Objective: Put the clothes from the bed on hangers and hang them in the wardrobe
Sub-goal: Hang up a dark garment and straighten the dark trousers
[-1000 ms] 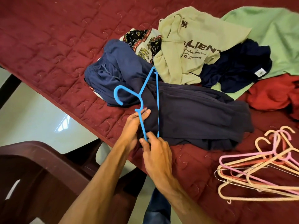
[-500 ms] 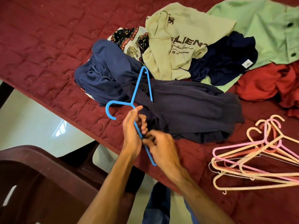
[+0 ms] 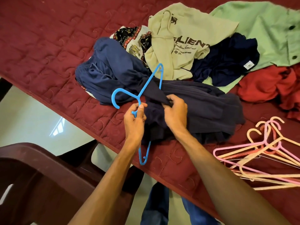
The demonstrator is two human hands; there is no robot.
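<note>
Head view: the left hand (image 3: 135,118) pinches the neck of the blue hanger (image 3: 138,97); the right hand (image 3: 176,111) grips a fold of the dark navy garment (image 3: 203,108) at the near edge of the bed (image 3: 48,46). The cloth hides the hanger's middle and is possibly threaded through it. Behind it lies a pile of clothes (image 3: 186,34). Spare hangers (image 3: 259,153) are cut off at the right.

Blue hanger (image 3: 146,85) threaded thru dark navy garment (image 3: 199,108), crumpled on bed (image 3: 40,38)
</note>
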